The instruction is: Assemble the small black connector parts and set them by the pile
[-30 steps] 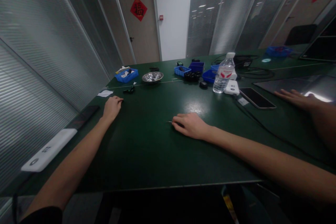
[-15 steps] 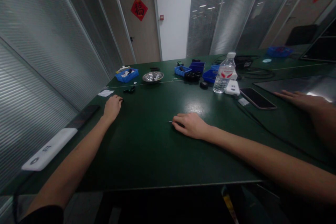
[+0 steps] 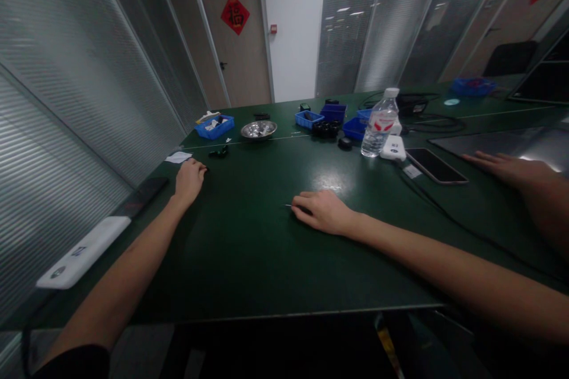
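My left hand (image 3: 190, 180) rests on the green table (image 3: 249, 249) at the left, fingers closed. A small dark piece (image 3: 207, 169) shows at its fingertips, too small to name. Just beyond it lie a dark piece with a green sheen (image 3: 219, 153) and a white paper (image 3: 178, 157). Near the middle of the table, my right hand (image 3: 322, 211) lies with curled fingers around a thin tool with a metal tip (image 3: 288, 205). The tip points left, and the rest of the tool is hidden under the hand.
A steel bowl (image 3: 259, 130) stands farther back, with a blue basket (image 3: 215, 127) to its left. Toward the right are a water bottle (image 3: 381, 124), a phone (image 3: 436, 166) and a cable (image 3: 462, 225). Another person's hand (image 3: 511, 169) lies at the right. A white device (image 3: 84, 251) sits front left.
My left hand has shifted very slightly back and left, still closed. My right hand and the thin tool stay in place.
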### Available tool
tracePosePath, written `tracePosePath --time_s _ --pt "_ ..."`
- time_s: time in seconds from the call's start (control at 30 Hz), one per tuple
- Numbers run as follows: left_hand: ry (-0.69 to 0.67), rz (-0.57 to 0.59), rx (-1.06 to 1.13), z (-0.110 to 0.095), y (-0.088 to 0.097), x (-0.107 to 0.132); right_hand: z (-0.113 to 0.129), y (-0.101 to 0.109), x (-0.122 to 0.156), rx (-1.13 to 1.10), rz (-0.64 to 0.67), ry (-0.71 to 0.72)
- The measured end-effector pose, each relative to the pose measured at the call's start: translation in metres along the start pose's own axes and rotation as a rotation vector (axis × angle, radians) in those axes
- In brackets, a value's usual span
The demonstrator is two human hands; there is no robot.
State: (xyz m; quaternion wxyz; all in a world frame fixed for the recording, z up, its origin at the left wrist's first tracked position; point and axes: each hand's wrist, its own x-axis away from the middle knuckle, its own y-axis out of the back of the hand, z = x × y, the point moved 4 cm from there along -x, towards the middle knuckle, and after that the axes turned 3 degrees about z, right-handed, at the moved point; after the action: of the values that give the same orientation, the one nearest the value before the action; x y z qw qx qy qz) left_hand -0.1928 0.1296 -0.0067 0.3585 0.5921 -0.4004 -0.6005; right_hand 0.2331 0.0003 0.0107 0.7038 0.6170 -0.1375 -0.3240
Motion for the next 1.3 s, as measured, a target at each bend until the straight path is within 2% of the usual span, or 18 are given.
tracePosePath --time_s 0.4,0.8,1.1,1.3 --pt "-0.055 0.047 -0.017 -0.0028 -0.001 -0.0043 0.0022 0.0019 0.001 0.019 0.015 -0.003" --pt "-0.059 -0.002 -0.03 -0.0067 0.0045 0.004 0.0021 0.0022 -0.0002 0.013 0.01 0.0" --pt "-0.046 0.007 -0.012 -0.0079 0.0067 0.0044 0.002 0.0027 0.0002 -0.004 0.02 -0.003" --pt "0.015 -0.006 -0.005 -0.0045 0.0056 0.0019 0.0025 0.0038 0.0004 0.001 0.018 -0.008"
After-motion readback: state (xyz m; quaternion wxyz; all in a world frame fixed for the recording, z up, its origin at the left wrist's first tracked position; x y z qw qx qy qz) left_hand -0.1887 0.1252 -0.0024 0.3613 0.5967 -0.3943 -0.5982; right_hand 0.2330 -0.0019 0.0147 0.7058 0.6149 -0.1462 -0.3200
